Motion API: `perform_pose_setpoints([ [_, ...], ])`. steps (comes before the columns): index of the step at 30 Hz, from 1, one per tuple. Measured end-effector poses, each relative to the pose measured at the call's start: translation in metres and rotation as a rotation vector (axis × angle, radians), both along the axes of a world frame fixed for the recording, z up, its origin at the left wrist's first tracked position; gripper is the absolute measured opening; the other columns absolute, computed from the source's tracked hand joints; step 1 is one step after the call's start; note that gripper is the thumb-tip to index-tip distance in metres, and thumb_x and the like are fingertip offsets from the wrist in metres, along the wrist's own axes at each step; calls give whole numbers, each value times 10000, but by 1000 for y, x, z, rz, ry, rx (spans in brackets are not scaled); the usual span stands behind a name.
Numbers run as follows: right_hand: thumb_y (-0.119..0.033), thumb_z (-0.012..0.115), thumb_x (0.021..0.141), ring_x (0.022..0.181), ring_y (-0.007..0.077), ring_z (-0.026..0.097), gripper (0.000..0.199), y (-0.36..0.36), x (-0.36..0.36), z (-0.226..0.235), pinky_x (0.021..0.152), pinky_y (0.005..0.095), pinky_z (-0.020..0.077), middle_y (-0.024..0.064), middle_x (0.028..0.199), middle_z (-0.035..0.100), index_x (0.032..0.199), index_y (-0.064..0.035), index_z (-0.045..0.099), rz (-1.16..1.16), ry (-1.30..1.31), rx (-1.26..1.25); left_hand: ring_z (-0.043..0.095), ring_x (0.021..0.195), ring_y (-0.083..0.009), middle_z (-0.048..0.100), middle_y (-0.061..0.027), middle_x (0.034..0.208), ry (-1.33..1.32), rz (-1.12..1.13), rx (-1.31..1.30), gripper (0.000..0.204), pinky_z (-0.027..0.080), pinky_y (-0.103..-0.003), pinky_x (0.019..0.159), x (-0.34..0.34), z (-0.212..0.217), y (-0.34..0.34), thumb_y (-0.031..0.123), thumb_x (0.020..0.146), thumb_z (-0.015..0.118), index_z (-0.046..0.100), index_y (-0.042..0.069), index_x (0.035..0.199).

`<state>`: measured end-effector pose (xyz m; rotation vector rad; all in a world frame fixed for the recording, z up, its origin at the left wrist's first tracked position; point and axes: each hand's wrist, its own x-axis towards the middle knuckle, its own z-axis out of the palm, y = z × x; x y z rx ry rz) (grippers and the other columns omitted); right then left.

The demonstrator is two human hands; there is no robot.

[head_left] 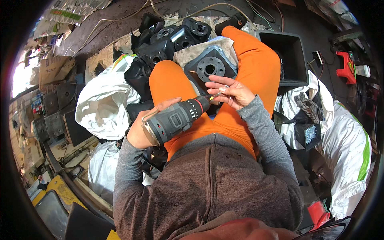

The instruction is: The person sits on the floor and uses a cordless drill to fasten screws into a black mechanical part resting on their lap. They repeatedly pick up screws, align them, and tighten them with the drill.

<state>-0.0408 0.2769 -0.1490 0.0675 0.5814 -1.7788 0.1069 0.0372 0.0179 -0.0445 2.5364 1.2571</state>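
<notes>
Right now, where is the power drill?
In the head view, left of centre, the power drill is in the left hand, its tip close to the right hand.

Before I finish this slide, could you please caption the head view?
Left hand holding a drill, right hand beside its bit, with a dark flanged part between orange trouser legs.

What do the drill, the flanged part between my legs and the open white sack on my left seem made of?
The drill seems mostly matte, dark grey moulded plastic, judging by its dull casing. The flanged part looks dark and smooth with a soft sheen, perhaps plastic, though coated metal is possible. The white sack is probably thin plastic, given its crisp folds and slight gloss.
</notes>
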Motion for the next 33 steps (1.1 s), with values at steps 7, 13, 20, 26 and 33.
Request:
perform_pose_setpoints([
  [7,-56,565,935,1132,221,612,492,-2,0,-5,937,335,556,146,1310,564,1406,-15,426,70,-6,9,694,975,-247,641,-89,1238,0,-32,-43,675,558,-323,845,2,3,0,142,735,762,506,93,1357],
  [13,-78,560,945,1138,222,610,475,-9,5,-8,921,346,563,147,1324,556,1398,-12,433,-14,6,76,690,978,-274,631,-109,1251,-24,1,-47,690,559,-323,844,3,-1,6,130,737,756,482,84,1369],
  [20,-143,509,993,646,80,539,337,-17,23,-33,590,233,487,3,867,540,1310,-26,506,-492,-96,365,579,1185,-276,568,-149,1320,46,119,-76,508,451,-344,1007,-13,2,-6,84,744,756,598,37,1225],
  [26,-318,721,864,504,63,410,543,-56,18,-63,387,240,321,10,781,498,1270,-24,512,-549,145,905,597,1149,-278,602,-140,1273,-35,177,-62,510,450,-348,993,-44,-6,-20,92,751,763,595,47,1231],
  [33,-324,728,863,469,60,409,467,-63,9,-72,391,228,300,-11,712,543,1172,-8,575,-470,133,875,625,1027,-247,641,-142,1146,-218,55,-266,523,474,-335,926,-68,-28,-29,150,768,777,573,3,1226],
])
